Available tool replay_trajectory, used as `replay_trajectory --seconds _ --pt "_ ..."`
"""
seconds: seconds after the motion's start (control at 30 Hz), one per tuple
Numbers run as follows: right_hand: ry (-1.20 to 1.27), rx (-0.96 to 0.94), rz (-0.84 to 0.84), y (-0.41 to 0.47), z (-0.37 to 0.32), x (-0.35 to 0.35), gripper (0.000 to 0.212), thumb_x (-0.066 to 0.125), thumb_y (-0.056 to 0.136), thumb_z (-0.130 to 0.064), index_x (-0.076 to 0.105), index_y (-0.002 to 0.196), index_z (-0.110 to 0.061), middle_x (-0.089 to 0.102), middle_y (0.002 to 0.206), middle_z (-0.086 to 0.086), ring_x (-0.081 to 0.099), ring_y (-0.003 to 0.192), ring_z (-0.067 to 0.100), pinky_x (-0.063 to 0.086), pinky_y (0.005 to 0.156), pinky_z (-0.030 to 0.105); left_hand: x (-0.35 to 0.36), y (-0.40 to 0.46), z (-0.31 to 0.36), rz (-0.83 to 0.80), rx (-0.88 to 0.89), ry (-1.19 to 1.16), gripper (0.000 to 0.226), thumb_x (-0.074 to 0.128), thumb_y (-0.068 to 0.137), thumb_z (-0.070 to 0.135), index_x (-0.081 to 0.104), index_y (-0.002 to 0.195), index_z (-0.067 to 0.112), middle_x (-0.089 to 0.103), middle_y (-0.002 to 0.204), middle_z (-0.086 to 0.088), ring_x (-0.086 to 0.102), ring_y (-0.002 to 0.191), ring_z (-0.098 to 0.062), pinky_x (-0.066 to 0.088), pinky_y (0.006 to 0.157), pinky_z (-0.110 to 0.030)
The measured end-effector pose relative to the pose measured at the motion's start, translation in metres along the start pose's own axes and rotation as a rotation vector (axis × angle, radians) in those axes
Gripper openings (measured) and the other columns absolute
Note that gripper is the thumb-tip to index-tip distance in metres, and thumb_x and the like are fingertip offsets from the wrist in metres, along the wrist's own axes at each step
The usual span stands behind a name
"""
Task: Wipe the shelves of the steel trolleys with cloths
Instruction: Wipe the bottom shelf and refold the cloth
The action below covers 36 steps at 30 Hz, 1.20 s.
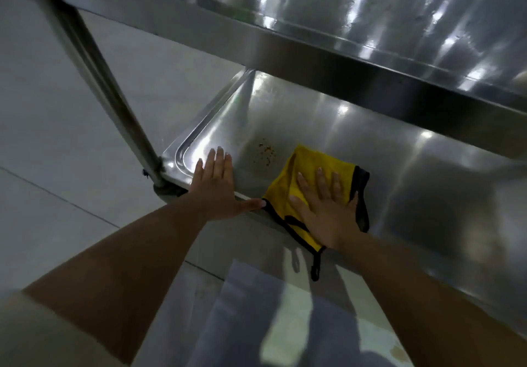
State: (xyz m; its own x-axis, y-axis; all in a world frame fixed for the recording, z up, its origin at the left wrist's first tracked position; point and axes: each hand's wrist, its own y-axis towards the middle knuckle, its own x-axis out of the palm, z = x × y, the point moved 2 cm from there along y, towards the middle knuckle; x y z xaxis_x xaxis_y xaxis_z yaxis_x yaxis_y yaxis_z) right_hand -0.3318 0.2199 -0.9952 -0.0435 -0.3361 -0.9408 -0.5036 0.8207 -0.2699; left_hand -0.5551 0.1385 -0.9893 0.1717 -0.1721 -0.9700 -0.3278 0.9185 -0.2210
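The right hand [325,209] lies flat, fingers spread, pressing one yellow cloth [310,184] onto the lower shelf [413,195] at its front edge. The left hand [216,187], likewise spread flat and gripping nothing, rests on the shelf's near corner. One patch of brown crumbs [265,152] sits just beyond the cloth. Risk: a sideways stroke could scatter them rather than gather them. Two shelves visible; upper shelf [370,24] overhangs.

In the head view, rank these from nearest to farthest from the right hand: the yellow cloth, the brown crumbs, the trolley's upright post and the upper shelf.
1. Yellow cloth: directly under the right hand, pressed flat.
2. Brown crumbs: on the lower shelf, just up-left of the cloth.
3. Upright post: at the shelf's left corner, beyond the left hand.
4. Upper shelf: overhead, top of view.
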Motion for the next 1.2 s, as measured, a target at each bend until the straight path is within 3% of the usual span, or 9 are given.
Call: replay_trajectory --seconds 0.13,0.2,0.33,0.47,0.57,0.7,0.83,1.03,1.2 --pt "-0.054 0.000 0.047 -0.016 0.006 0.005 0.067 -0.007 0.070 -0.080 -0.028 0.131 -0.059 -0.023 0.157 -0.012 -0.025 0.144 0.021 -0.010 0.109 0.063 -0.025 0.025 -0.022 -0.012 0.101 0.180 0.146 -0.006 0.040 0.102 -0.014 0.148 0.004 -0.023 0.157 -0.015 -0.027 0.143 -0.027 -0.020 0.110 -0.044" --pt "-0.063 0.012 0.055 -0.016 0.006 0.006 0.070 -0.003 0.072 -0.080 -0.030 0.132 -0.057 -0.025 0.157 -0.012 -0.026 0.143 0.021 -0.010 0.109 0.063 -0.025 0.031 -0.044 -0.003 0.100 0.236 0.146 -0.008 0.041 0.103 -0.012 0.149 0.004 -0.021 0.158 -0.015 -0.026 0.143 -0.028 -0.018 0.112 -0.046" --pt "-0.093 0.012 0.037 -0.008 0.004 0.005 0.071 -0.001 0.071 -0.081 -0.031 0.131 -0.057 -0.027 0.156 -0.012 -0.028 0.143 0.021 -0.010 0.109 0.064 0.003 0.027 -0.072 0.062 0.000 0.084 0.137 0.004 0.053 0.103 -0.010 0.150 0.008 -0.018 0.159 -0.011 -0.024 0.145 -0.026 -0.008 0.117 -0.049" --pt "-0.101 -0.002 -0.036 0.017 -0.007 0.002 0.064 0.000 0.071 -0.083 -0.035 0.121 -0.065 -0.032 0.153 -0.015 -0.032 0.141 0.019 -0.011 0.107 0.066 0.016 0.034 -0.075 0.136 0.019 0.036 0.132 0.005 0.055 0.102 -0.014 0.150 0.012 -0.027 0.157 -0.007 -0.038 0.138 -0.020 -0.014 0.114 -0.052" --pt "-0.134 -0.055 -0.013 0.054 -0.039 0.001 0.063 0.007 0.080 -0.081 -0.027 0.131 -0.063 -0.028 0.155 -0.015 -0.027 0.143 0.021 -0.010 0.107 0.066 0.016 0.034 -0.072 0.162 0.018 0.032 0.130 0.003 0.057 0.100 -0.015 0.150 0.011 -0.026 0.157 -0.008 -0.038 0.137 -0.020 -0.015 0.113 -0.052" --pt "-0.118 -0.128 0.008 0.107 -0.101 0.003 0.059 0.013 0.087 -0.074 -0.015 0.138 -0.061 -0.023 0.157 -0.015 -0.022 0.145 0.023 -0.009 0.106 0.067 0.009 0.032 -0.071 0.158 0.012 0.000 0.115 0.010 0.068 0.088 -0.007 0.152 0.011 -0.019 0.159 -0.010 -0.025 0.144 -0.024 -0.008 0.115 -0.053" --pt "-0.127 -0.193 0.001 0.104 -0.101 -0.006 0.054 0.015 0.095 -0.062 -0.010 0.142 -0.057 -0.019 0.158 -0.015 -0.020 0.146 0.023 -0.006 0.112 0.063 0.004 0.032 -0.076 0.165 0.032 -0.032 0.088 0.022 0.089 0.065 -0.003 0.153 0.010 -0.017 0.160 -0.010 -0.021 0.146 -0.024 -0.008 0.115 -0.051" --pt "-0.168 -0.258 -0.008 0.026 -0.065 0.006 0.053 -0.006 0.080 -0.071 -0.027 0.129 -0.065 -0.031 0.148 -0.020 -0.029 0.141 0.015 -0.003 0.114 0.057 0.015 0.028 -0.071 0.244 0.051 -0.128 0.090 -0.003 0.081 0.067 -0.005 0.152 0.013 -0.017 0.160 -0.008 -0.021 0.146 -0.019 -0.012 0.115 -0.049" --pt "-0.103 -0.193 -0.035 0.099 -0.100 -0.010 0.057 0.022 0.090 -0.063 -0.013 0.135 -0.066 -0.018 0.157 -0.020 -0.020 0.145 0.022 -0.006 0.107 0.069 0.015 0.031 -0.071 0.205 0.024 -0.222 0.106 -0.022 0.069 0.081 -0.009 0.152 0.016 -0.021 0.159 -0.003 -0.029 0.140 -0.008 -0.021 0.111 -0.043"
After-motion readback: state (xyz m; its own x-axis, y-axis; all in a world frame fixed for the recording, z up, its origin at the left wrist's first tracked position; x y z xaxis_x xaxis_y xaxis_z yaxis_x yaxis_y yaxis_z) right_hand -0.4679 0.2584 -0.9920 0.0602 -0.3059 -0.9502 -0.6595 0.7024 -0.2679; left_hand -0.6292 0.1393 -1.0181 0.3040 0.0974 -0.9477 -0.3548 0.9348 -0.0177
